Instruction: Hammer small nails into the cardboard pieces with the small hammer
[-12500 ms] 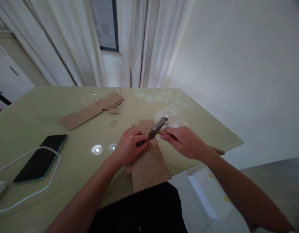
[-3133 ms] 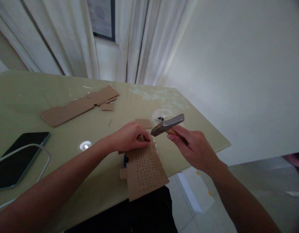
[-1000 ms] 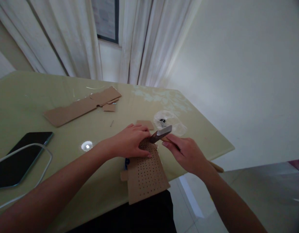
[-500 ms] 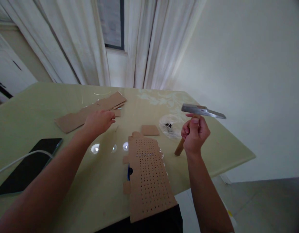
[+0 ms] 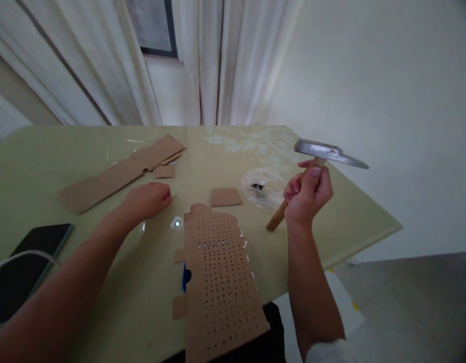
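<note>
Nearest the viewer, a perforated cardboard sheet (image 5: 219, 282) lies flat on the pale green tabletop (image 5: 47, 171), its near end hanging over the edge; a row of small pale dots runs across its upper part, and a bit of blue shows from under its left side. Left of it, a dark phone (image 5: 17, 275) rests by a white cable (image 5: 21, 254). Farther in, the left hand (image 5: 145, 199) lies low on the tabletop with its fingers curled together, the fingertips pinched at a thin nail (image 5: 174, 195) that is too small to make out clearly. The right hand (image 5: 308, 194) is raised above the tabletop to the right of the sheet, clenched around the wooden handle of a hammer (image 5: 319, 156), whose metal head sits level above the fist. Between the hands lie a small cardboard square (image 5: 225, 196) and a clear plastic bag (image 5: 265, 187) with small dark pieces inside. Beyond, a long cardboard strip (image 5: 119, 171) stretches toward the white curtains (image 5: 202, 60).
</note>
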`<state>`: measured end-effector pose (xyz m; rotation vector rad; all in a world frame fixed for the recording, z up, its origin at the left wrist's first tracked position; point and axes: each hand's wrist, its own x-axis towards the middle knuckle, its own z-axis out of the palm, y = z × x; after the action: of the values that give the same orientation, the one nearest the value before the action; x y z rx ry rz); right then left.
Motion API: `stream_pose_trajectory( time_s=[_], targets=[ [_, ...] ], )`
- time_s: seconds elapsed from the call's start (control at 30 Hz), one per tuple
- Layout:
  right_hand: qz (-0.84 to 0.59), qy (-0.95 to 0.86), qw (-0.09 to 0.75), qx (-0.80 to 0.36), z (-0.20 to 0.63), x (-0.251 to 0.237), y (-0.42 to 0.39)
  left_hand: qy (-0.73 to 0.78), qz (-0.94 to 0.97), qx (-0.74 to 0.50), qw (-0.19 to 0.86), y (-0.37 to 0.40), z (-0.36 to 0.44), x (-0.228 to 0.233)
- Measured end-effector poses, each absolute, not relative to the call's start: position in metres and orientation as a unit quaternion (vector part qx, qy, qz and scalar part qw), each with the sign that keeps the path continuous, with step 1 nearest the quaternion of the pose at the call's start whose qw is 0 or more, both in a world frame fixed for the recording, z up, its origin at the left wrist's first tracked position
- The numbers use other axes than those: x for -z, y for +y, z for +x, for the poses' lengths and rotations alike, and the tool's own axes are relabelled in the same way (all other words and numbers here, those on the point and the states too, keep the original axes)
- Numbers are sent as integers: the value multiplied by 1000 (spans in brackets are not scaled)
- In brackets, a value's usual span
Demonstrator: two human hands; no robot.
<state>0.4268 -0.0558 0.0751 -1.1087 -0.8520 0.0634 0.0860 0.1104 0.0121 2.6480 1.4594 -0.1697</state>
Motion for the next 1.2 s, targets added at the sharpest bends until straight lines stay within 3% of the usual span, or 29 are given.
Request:
stream_pose_trajectory(
  time_s=[0.3,0.57,0.73,0.9,1.2],
  targets=[
    [-497,-384,778,-36,436,-74,-57,465,883,56,31,109,86,-15],
    [-453,-391,799,-54,431,-75,-58,445,894,21,52,123,75,-12],
    [-462,-402,789,-48,431,-74,-57,466,878,16,107,130,61,-21],
    [-500,-406,765,-33,430,-74,-57,442,892,-34,91,125,71,-13],
    [-472,-401,784,-50,427,-75,-59,448,887,-4,109,129,79,-6]
  ],
)
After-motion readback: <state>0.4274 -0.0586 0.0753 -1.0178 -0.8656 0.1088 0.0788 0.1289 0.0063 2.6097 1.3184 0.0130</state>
